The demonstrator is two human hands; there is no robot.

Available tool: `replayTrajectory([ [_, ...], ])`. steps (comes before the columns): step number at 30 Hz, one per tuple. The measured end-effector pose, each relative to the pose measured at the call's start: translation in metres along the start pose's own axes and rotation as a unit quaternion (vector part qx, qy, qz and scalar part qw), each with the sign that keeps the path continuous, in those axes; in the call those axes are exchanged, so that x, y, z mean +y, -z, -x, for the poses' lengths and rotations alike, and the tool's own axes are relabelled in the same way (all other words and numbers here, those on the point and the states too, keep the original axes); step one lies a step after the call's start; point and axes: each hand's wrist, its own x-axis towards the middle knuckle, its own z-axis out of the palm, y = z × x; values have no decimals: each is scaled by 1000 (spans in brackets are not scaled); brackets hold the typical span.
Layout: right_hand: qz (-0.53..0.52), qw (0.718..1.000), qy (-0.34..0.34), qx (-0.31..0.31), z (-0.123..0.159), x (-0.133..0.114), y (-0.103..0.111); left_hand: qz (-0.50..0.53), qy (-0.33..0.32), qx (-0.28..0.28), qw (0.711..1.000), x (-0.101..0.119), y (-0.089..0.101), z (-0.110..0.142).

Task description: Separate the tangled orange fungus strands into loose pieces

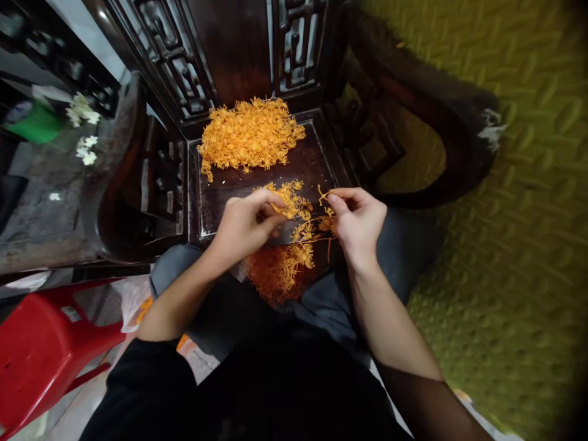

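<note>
My left hand point(245, 225) is closed, thumb and forefinger pinched at the edge of a clump of small orange spidery pieces point(296, 201). My right hand point(362, 223) pinches a thin orange strand point(322, 195) between thumb and forefinger, with more strands hanging below its fingers. Between the hands, the clump trails over the front edge of the dark wooden chair seat point(220, 205). Beneath it, a heap of orange-red strands point(274, 274) rests between my legs. Farther back on the seat is a big pile of loose orange pieces point(252, 133).
The chair's carved armrest point(452, 141) curves round on the right. To the left stands a wooden side table point(41, 202) with white flowers point(86, 150) and a green tape roll point(34, 121). A red plastic stool point(41, 349) is at lower left.
</note>
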Motion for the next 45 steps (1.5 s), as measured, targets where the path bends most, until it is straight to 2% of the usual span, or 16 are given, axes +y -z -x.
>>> replayTrajectory([
  [2,-69,995,-70,2,-2,4,-3,24,-3,-8,1000,-4,-3,-1],
  [6,-220,956,-176,-81,8,-2,-20,-7,-56,-52,997,-15,-25,-4],
  [10,-291,915,-228,-163,16,-12,-27,-43,-89,-40,994,-25,-35,-5],
  [17,-324,879,-274,-217,13,-11,-16,10,-72,-55,996,-29,-31,-12],
  [19,-310,883,-265,-233,12,-7,-16,22,-57,-50,997,-26,-33,-13],
  [21,-284,905,-232,-215,8,0,-16,22,-50,-43,998,-19,-33,-10],
  [24,-253,948,-156,-113,-5,13,-11,9,-46,-51,998,-10,-29,-7],
  [26,-239,961,-127,-62,-14,19,-6,0,-39,-36,999,-16,-25,-10],
  [30,-243,954,-149,-92,-13,18,-5,-106,-37,48,993,-55,-21,-32],
  [32,-269,941,-168,-116,-6,13,-10,-181,-31,57,981,-73,-19,-43],
  [34,-288,932,-174,-133,2,9,-17,-223,-25,64,972,-79,-19,-46],
  [37,-298,930,-157,-146,8,8,-25,-174,-39,42,983,-65,-23,-35],
  [41,-288,939,-140,-127,11,10,-35,-32,-22,-71,997,-35,-40,-8],
  [45,-293,939,-144,-111,13,4,-39,16,-21,-57,998,-28,-46,0],
])
